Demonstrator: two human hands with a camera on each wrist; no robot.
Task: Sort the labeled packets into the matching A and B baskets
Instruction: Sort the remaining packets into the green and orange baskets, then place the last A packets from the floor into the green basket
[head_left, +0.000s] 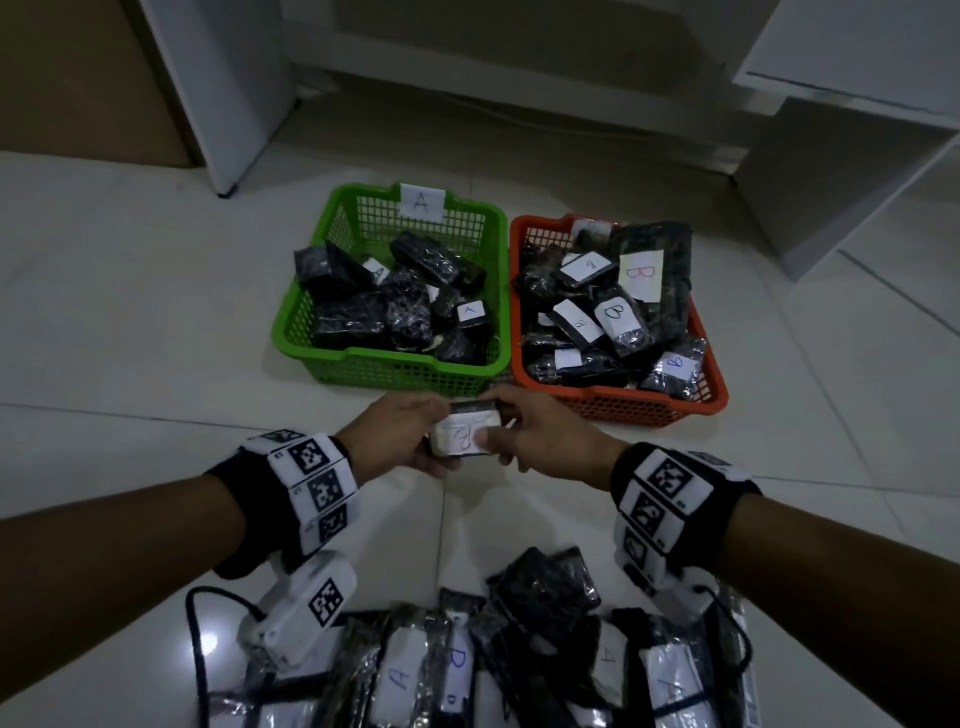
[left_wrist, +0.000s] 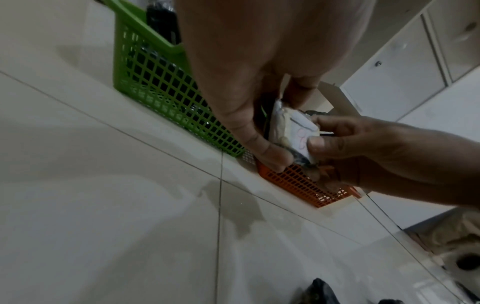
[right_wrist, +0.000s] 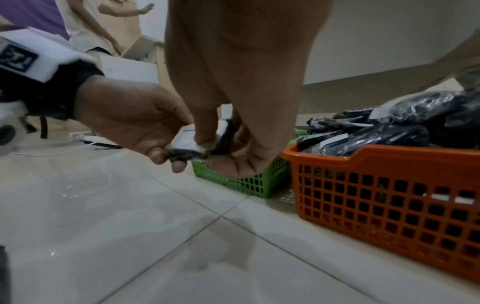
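Between both hands, left hand (head_left: 400, 431) and right hand (head_left: 540, 436) pinch a packet (head_left: 464, 434), seemingly marked B; beyond them, green basket (head_left: 363, 364) and orange basket (head_left: 613, 405) are part-filled, while an unsorted pile (head_left: 519, 649) waits below the wrists.

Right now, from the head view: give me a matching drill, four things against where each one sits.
Things:
1. green basket
2. orange basket
3. held packet
4. unsorted packets

Places:
a. on the floor nearest the camera, below the wrists
b. gripped between the left hand and right hand
c. left of the two baskets, tagged A on its far rim
d. right of the two baskets, filled with B-labeled packets

Pairs: 1-c, 2-d, 3-b, 4-a
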